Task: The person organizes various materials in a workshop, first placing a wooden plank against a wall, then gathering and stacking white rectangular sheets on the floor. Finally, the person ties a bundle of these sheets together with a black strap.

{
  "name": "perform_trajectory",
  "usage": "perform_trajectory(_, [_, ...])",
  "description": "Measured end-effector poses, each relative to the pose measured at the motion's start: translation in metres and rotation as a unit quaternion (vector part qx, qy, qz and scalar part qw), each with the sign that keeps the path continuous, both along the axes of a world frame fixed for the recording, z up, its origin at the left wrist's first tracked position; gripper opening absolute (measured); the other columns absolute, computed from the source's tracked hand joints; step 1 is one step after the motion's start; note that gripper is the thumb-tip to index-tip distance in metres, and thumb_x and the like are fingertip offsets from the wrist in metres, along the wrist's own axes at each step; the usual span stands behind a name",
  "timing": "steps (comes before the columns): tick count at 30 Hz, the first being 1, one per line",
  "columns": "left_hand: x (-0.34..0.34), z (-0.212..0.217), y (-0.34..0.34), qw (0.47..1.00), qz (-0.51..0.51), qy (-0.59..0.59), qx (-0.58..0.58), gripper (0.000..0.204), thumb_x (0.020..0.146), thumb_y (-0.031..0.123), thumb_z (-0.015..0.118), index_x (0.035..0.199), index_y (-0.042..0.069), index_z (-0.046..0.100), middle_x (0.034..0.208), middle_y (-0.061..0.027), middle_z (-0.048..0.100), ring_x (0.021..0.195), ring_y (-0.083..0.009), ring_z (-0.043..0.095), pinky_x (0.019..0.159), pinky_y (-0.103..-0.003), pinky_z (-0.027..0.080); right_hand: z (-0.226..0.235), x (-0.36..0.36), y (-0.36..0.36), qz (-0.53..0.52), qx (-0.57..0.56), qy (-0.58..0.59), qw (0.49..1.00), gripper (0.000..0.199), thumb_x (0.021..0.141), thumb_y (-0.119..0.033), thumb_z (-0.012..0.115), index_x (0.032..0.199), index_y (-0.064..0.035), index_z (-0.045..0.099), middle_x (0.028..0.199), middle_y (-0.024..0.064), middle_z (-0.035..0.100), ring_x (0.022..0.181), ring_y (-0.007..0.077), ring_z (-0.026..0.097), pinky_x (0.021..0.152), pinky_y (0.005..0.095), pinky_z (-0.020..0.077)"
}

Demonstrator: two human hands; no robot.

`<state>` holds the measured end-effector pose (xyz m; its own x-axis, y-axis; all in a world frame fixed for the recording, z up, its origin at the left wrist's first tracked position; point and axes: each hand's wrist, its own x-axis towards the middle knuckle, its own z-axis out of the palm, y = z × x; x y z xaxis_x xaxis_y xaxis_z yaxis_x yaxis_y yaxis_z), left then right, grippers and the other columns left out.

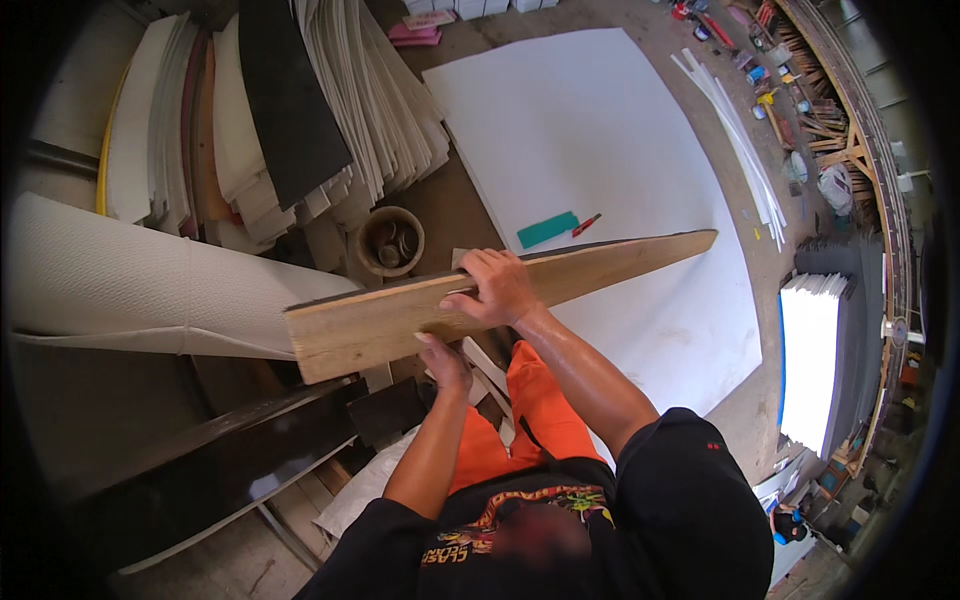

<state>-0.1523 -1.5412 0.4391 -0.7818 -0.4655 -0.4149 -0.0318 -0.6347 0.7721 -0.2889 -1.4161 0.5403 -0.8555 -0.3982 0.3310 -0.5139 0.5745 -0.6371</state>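
A long wooden board [560,277] with a dark upper edge is held tilted in front of me, its far end reaching right over a large white sheet [590,120]. My right hand [496,287] wraps over its upper edge, closed on it with the thumb on the wooden face. Underneath, my left hand [447,365] grips the lower edge; its thumb shows on the near face, and its other fingers are hidden behind the board. On the sheet, just beyond the board, lie a green flat block [548,230] and a small red utility knife [587,225].
Stacked sheets [370,100] and a large textured white roll [150,275] stand at left. A round pot [390,242] sits by the board's left part. White strips [735,150] lie at right, near a bright white stack [810,360]. A black glossy panel [220,470] is lower left.
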Motion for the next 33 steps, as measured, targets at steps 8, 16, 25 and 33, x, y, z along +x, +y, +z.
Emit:
perform_trajectory(8, [-0.018, 0.178, -0.086, 0.989, 0.057, -0.094, -0.103, 0.071, 0.105, 0.061, 0.046, 0.148, 0.005, 0.040, 0.145, -0.0105, 0.049, 0.130, -0.0244, 0.052, 0.101, -0.041, 0.051, 0.075, 0.012, 0.054, 0.036, -0.021, 0.034, 0.999, 0.065, 0.081, -0.055, 0.078, 0.123, -0.0069, 0.066, 0.113, 0.0143, 0.072, 0.104, 0.0353, 0.069, 0.089, 0.0470, 0.0546])
perform_trajectory(16, [-0.029, 0.300, -0.151, 0.977, 0.041, 0.124, -0.170, 0.080, 0.098, 0.072, 0.048, 0.138, 0.003, 0.045, 0.134, -0.0097, 0.052, 0.118, -0.0232, 0.053, 0.098, -0.042, 0.047, 0.045, 0.029, 0.109, -0.084, 0.001, -0.059, 0.995, 0.045, 0.080, -0.032, 0.082, 0.105, -0.0022, 0.061, 0.095, 0.0161, 0.070, 0.090, 0.0374, 0.068, 0.078, 0.0441, 0.0529])
perform_trajectory(25, [0.003, 0.303, -0.124, 0.955, -0.067, 0.171, -0.234, 0.031, 0.108, 0.032, 0.056, 0.116, 0.003, 0.063, 0.097, 0.0019, 0.062, 0.086, -0.0078, 0.056, 0.076, -0.026, 0.047, 0.121, 0.064, 0.018, -0.065, -0.186, 0.091, 0.976, 0.041, 0.086, -0.031, 0.079, 0.107, -0.0004, 0.061, 0.086, 0.0191, 0.067, 0.075, 0.0374, 0.067, 0.067, 0.0418, 0.0524])
perform_trajectory(33, [0.053, 0.299, -0.122, 0.936, -0.008, 0.251, -0.247, 0.044, 0.107, 0.034, 0.059, 0.132, -0.002, 0.058, 0.117, -0.0039, 0.067, 0.106, -0.0100, 0.058, 0.094, -0.028, 0.047, 0.228, 0.110, -0.123, 0.093, -0.407, 0.017, 0.908, 0.047, 0.099, -0.039, 0.069, 0.118, 0.0023, 0.054, 0.095, 0.0056, 0.064, 0.083, 0.0131, 0.059, 0.072, 0.0278, 0.0494])
